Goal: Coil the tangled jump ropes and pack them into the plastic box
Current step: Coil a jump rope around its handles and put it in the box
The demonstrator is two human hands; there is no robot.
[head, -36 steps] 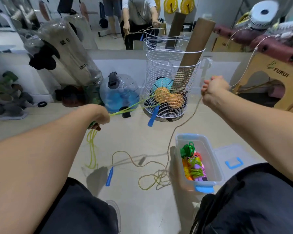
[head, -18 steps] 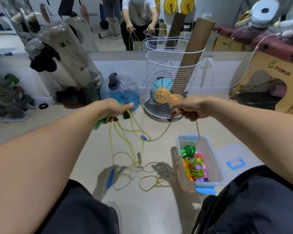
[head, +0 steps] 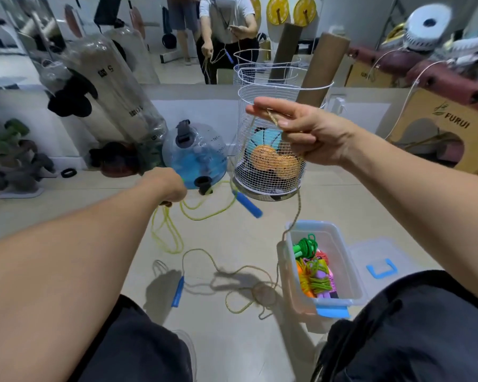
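My left hand [head: 167,186] is closed on loops of a yellow-green jump rope [head: 167,235], which hang below it toward the floor. One blue handle [head: 246,204] swings in the air near the wire basket. My right hand [head: 301,130] is raised in front of the basket and pinches a tan rope [head: 297,213] between thumb and fingers. That rope drops past the clear plastic box [head: 351,277] and lies tangled on the floor [head: 262,295] beside another blue handle [head: 178,291]. Several coiled ropes [head: 313,268] in green, orange and pink lie in the box.
The box lid [head: 381,260] with a blue latch lies on the floor to the right. A white wire basket [head: 271,150] with balls and cardboard tubes stands ahead. A blue water jug [head: 195,154] and weight bags are at left; a wooden bench stands right. My knees fill the bottom.
My right hand rose from waist height to in front of the basket, drawing the tan rope up. My left hand moved left and lower with the yellow-green loops. A blue handle swung up.
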